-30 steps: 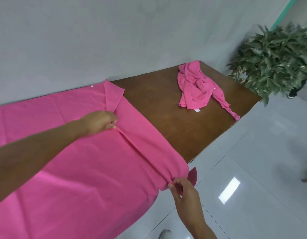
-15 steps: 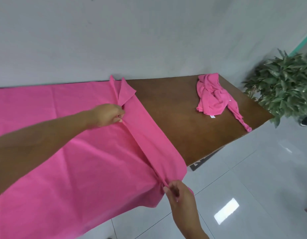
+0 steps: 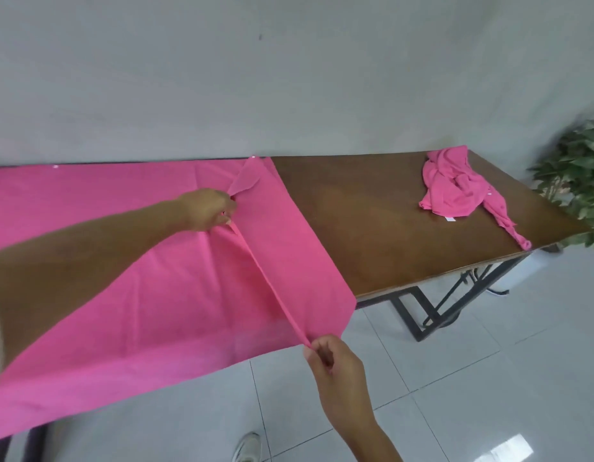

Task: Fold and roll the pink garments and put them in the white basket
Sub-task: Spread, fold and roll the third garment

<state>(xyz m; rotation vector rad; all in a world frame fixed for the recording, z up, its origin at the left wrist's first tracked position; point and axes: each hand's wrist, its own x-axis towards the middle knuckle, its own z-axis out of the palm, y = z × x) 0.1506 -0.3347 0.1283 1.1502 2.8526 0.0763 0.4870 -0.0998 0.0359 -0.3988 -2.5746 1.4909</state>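
Fingertips of our left hand (image 3: 207, 210) are half buried in cloth where they pinch the far end of a raised fold. Our right hand (image 3: 335, 368) pinches its near end, just off the surface (image 3: 372, 228) edge. The fold runs taut across the pink garment (image 3: 149, 295), spread flat there and cut off at left. A second garment (image 3: 452, 188) lies crumpled near the far right corner, by a cropped plant (image 3: 576, 181).

A brown wooden table (image 3: 389, 228) on black legs (image 3: 405, 315) stands against a grey wall (image 3: 289, 78). A leafy plant (image 3: 576, 181) stands beyond the table's right end.
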